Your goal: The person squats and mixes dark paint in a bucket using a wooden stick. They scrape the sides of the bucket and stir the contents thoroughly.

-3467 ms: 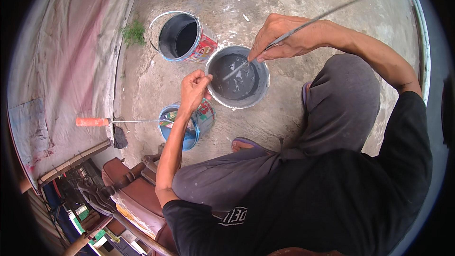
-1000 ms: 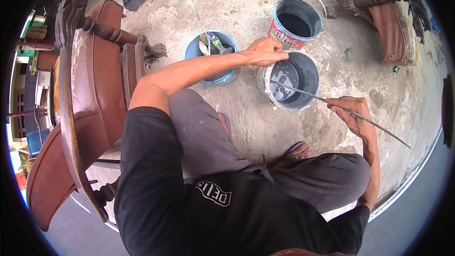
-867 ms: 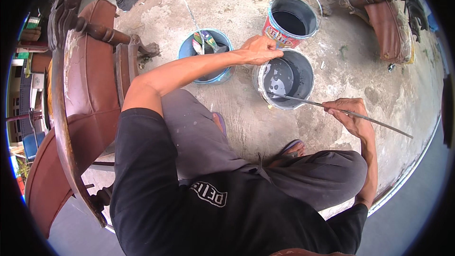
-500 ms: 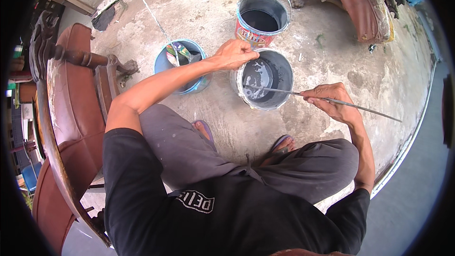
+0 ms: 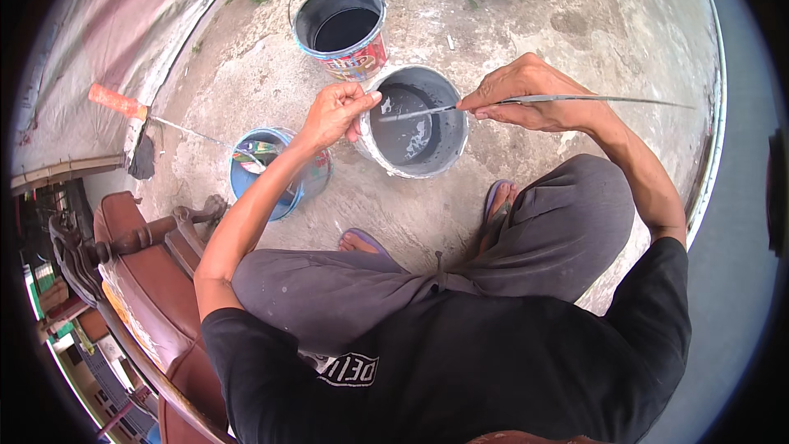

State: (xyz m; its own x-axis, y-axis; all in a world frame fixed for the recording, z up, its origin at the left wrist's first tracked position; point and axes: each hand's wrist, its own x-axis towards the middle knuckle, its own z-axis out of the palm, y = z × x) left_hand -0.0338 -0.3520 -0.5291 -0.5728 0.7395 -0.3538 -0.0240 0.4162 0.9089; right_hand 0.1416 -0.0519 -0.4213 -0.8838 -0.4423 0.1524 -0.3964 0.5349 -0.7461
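Note:
A pale bucket (image 5: 380,159) smeared with grey stands on the ground in front of me, with wet grey liquid (image 5: 401,141) in its bottom. My left hand (image 5: 335,117) is closed on the bucket's left rim, thumb on the edge. A long, thin, flat stick (image 5: 608,99) is pinched in my right hand (image 5: 530,92), over the bucket's right rim. Its lower end reaches down to the liquid and its other end points out to the right. I cannot tell what the stick is made of.
Behind stands a red-labelled bucket (image 5: 362,62) with dark liquid and a raised wire handle. To the left, a blue bucket (image 5: 283,212) holds a twisted metal rod with an orange handle (image 5: 119,101). A brown upholstered wooden chair (image 5: 156,279) is at lower left, on the concrete ground (image 5: 526,185).
The whole view has shifted, so the buckets appear further left. My right hand is nearer the bucket, and the stick lies flatter. My left hand stays at the rim.

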